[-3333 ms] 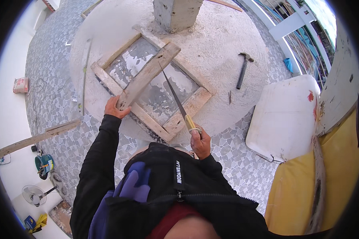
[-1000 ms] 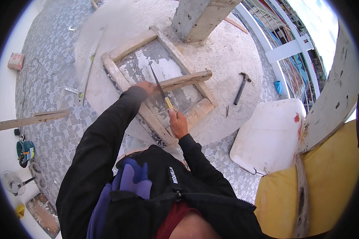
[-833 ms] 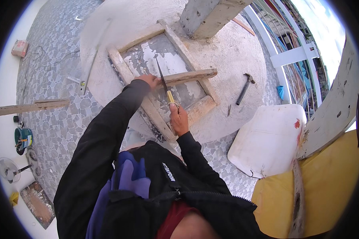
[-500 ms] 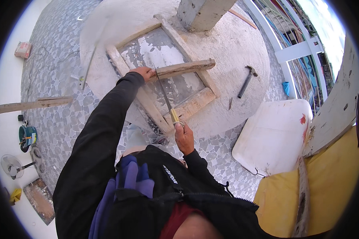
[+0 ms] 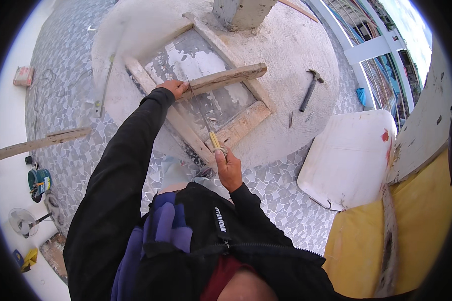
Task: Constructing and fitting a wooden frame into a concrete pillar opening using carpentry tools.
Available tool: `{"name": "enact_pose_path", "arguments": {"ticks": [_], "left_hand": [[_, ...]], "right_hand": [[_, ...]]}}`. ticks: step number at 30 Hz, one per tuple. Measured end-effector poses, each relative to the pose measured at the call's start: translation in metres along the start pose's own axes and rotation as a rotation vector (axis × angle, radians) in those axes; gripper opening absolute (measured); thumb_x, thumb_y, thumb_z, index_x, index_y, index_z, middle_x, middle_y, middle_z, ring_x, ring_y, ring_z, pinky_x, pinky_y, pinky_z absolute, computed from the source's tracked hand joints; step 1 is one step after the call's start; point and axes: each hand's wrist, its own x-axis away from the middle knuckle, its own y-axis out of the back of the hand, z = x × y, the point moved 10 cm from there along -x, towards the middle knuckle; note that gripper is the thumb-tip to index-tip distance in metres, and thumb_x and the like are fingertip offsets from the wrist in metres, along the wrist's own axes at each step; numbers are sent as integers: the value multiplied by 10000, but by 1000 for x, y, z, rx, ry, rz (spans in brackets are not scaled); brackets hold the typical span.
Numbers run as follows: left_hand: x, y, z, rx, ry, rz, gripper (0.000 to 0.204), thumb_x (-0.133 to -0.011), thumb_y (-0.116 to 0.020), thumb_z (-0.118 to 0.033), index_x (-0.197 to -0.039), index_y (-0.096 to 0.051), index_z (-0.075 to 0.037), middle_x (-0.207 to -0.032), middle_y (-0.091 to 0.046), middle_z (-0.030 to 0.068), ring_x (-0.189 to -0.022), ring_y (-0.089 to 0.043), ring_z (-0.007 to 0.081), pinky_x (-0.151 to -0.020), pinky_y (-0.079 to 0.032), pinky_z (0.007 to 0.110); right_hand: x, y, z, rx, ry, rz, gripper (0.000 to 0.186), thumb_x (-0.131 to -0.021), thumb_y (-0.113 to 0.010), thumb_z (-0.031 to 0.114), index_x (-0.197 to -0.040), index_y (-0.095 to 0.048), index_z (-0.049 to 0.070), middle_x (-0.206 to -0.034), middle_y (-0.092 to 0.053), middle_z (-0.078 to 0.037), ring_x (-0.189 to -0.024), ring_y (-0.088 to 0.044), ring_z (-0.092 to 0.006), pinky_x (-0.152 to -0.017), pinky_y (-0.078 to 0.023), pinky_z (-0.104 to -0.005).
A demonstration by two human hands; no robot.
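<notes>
My right hand [image 5: 229, 172] is closed round the yellow handle of a handsaw [image 5: 202, 111]. Its thin blade points away from me and crosses a rough wooden board [image 5: 228, 78] close to the board's left end. That end is in the grip of my left hand [image 5: 176, 89], just left of the blade. The board lies aslant over a worn rectangular wooden frame [image 5: 238, 126], which has a grey panel with peeling white paint inside it. How deep the blade sits in the wood cannot be made out.
The frame rests on a round, pale rough-topped surface [image 5: 286, 145] with a post [image 5: 241, 15] at its far side. A hammer [image 5: 310, 93] and nails [image 5: 291, 119] lie to the right. A white panel [image 5: 344, 160] stands nearer right; a long metal strip [image 5: 104, 88] is at left.
The saw has slid slightly back toward me across the board. My left hand keeps its hold on the board's end. The whole view has shifted a little.
</notes>
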Motion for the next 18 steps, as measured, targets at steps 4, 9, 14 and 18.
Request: {"name": "enact_pose_path", "arguments": {"ticks": [4, 9, 14, 18], "left_hand": [[14, 10, -21, -49, -9, -37, 549, -963, -352, -562, -1183, -651, -159, -1081, -682, 156, -1038, -626, 353, -885, -478, 435], [19, 3, -20, -65, -46, -7, 564, -928, -407, -583, -1225, -611, -148, -1064, -681, 172, -1024, -629, 356, -874, -487, 451], [31, 11, -34, -220, -60, 34, 673, -748, -724, -476, -1250, -539, -67, -1055, -671, 205, -1019, -635, 367, -872, -498, 443], [41, 3, -41, -296, 22, 35, 640, -690, -793, -399, -1199, -581, -74, -1049, -683, 169, -1013, -653, 327, -860, -518, 432]], "right_hand": [[-30, -7, 8, 75, 151, -63, 438, -972, -519, 371, -1248, -591, 39, -842, -679, -196, -794, -697, -298, -689, -511, -373], [-141, -57, 39, 144, 171, -7, 428, -972, -498, 384, -1143, -626, 12, -838, -657, -238, -812, -646, -404, -693, -485, -433], [-152, -64, 43, 197, 189, -34, 421, -968, -490, 395, -1075, -629, 12, -851, -653, -251, -834, -626, -437, -718, -483, -450], [-142, -60, 39, 145, 182, -33, 428, -966, -490, 400, -1070, -620, 7, -857, -652, -257, -835, -620, -449, -722, -481, -461]]}}
